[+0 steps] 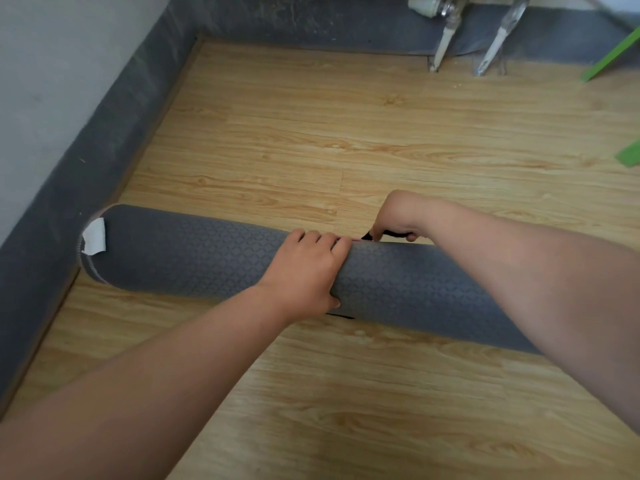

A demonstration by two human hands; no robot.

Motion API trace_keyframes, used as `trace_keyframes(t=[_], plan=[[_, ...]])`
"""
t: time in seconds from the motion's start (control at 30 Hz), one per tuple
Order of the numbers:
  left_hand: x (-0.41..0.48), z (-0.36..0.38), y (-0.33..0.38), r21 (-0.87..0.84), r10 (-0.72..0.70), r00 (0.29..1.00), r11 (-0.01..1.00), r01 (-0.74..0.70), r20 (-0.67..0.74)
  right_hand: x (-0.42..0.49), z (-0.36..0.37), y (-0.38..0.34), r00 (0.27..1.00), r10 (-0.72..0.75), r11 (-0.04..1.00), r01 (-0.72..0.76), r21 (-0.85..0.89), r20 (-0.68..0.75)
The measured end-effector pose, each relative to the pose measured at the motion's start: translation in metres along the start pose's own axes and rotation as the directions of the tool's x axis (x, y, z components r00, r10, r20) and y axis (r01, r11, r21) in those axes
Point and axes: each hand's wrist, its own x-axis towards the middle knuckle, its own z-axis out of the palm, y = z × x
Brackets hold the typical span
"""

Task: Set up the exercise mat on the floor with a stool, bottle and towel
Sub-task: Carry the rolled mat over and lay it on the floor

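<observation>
Mat [194, 261]: grey, patterned, fully rolled into a tube; lies on the wood floor [311, 133], running from near the dark skirting [104, 133] at the left toward the right, where the right forearm hides its far end. White label [94, 237] folded over the rim of the left end; the spiral of layers shows there, so nothing has been unrolled yet.

Left hand [304, 268]: laid over the top of the roll near its middle; fingers curled over the far side, thumb pressed on the near side; clamped on the mat. Judgement: it pins the tube so that it neither rolls nor springs open while the other hand works.

Right hand [398, 216]: just beyond the roll, fingers closed in a pinch on a black strap [394, 233]; a thin black line also shows under the roll below the left thumb, likely the same band going round. Judgement: step in hand is freeing the strap; whether it is already loose, cannot tell.

Open floor beyond the roll, toward the pipes [446, 39] at the back wall; probably room to unroll that way, though the run may be short. Green piece [609, 57] at the right edge, cut by the frame; identity unclear. Stool, bottle and towel not in view; task is at an early stage.

Risk: once the strap is off, the roll may uncurl sideways unless the left hand holds.
</observation>
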Motion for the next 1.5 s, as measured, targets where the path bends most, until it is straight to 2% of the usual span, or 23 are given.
trace_keyframes(t=[0.07,0.13,0.2,0.27,0.37,0.47,0.6,0.67,0.77,0.83,0.9,0.97,1.07,1.1,1.17,1.27,1.4,1.5], plan=[[0.004,-0.005,0.002,0.026,0.001,0.999,1.0,0.0,-0.036,0.003,-0.001,-0.002,0.993,-0.002,0.999,0.006,0.032,-0.12],[0.014,-0.012,0.004,0.056,-0.002,0.998,0.998,0.006,-0.07,0.009,-0.009,0.001,0.952,-0.009,0.969,0.084,0.234,-0.305],[0.023,-0.018,0.004,0.068,-0.005,0.997,0.998,0.011,-0.08,0.009,-0.02,0.006,0.884,0.038,0.809,0.247,0.534,-0.466],[0.027,-0.019,0.005,0.076,-0.015,0.997,0.997,0.021,-0.079,0.002,-0.029,0.01,0.822,0.057,0.677,0.386,0.627,-0.567],[0.031,-0.015,0.003,0.051,-0.036,0.998,0.998,0.038,-0.046,-0.008,-0.034,0.012,0.814,0.042,0.58,0.453,0.678,-0.58],[0.04,-0.014,-0.006,-0.035,-0.071,0.995,0.997,0.073,0.072,-0.014,-0.039,0.011,0.811,0.053,0.46,0.498,0.735,-0.582],[0.049,-0.014,-0.013,-0.081,-0.107,0.969,0.989,0.128,0.221,-0.02,-0.05,0.008,0.806,-0.042,0.396,0.556,0.731,-0.59],[0.05,-0.018,-0.015,-0.143,-0.171,0.96,0.968,0.205,0.221,-0.024,-0.054,0.007,0.798,-0.058,0.385,0.573,0.724,-0.6],[0.054,-0.028,-0.018,-0.324,-0.362,0.928,0.871,0.368,0.081,-0.032,-0.058,0.006,0.779,-0.087,0.374,0.603,0.704,-0.621],[0.06,-0.036,-0.02,-0.469,-0.51,0.86,0.763,0.446,-0.013,-0.041,-0.064,0.002,0.773,-0.149,0.377,0.621,0.687,-0.616],[0.07,-0.047,-0.023,-0.608,-0.616,0.787,0.635,0.476,-0.028,-0.052,-0.074,-0.005,0.769,-0.231,0.382,0.636,0.671,-0.596],[0.078,-0.06,-0.024,-0.765,-0.644,0.763,0.466,0.445,0.053,-0.061,-0.085,-0.012,0.755,-0.276,0.348,0.655,0.671,-0.594],[0.084,-0.072,-0.016,-0.924,-0.553,0.794,0.109,0.367,0.251,-0.068,-0.093,-0.016,0.759,-0.264,0.262,0.651,0.713,-0.596],[0.085,-0.071,-0.014,-0.931,-0.515,0.81,0.061,0.359,0.279,-0.067,-0.093,-0.015,0.767,-0.244,0.251,0.641,0.726,-0.593],[0.086,-0.067,-0.011,-0.929,-0.488,0.823,0.06,0.365,0.292,-0.064,-0.09,-0.009,0.784,-0.201,0.277,0.621,0.733,-0.588],[0.085,-0.063,-0.015,-0.92,-0.555,0.771,0.027,0.391,0.312,-0.057,-0.09,0.005,0.803,-0.128,0.326,0.589,0.74,-0.582],[0.087,-0.058,-0.017,-0.911,-0.631,0.729,0.086,0.404,0.264,-0.044,-0.097,0.02,0.823,-0.008,0.298,0.544,0.785,-0.568],[0.092,-0.056,-0.017,-0.923,-0.697,0.686,0.092,0.374,0.209,-0.032,-0.09,0.025,0.853,-0.004,0.394,0.481,0.783,-0.522]])
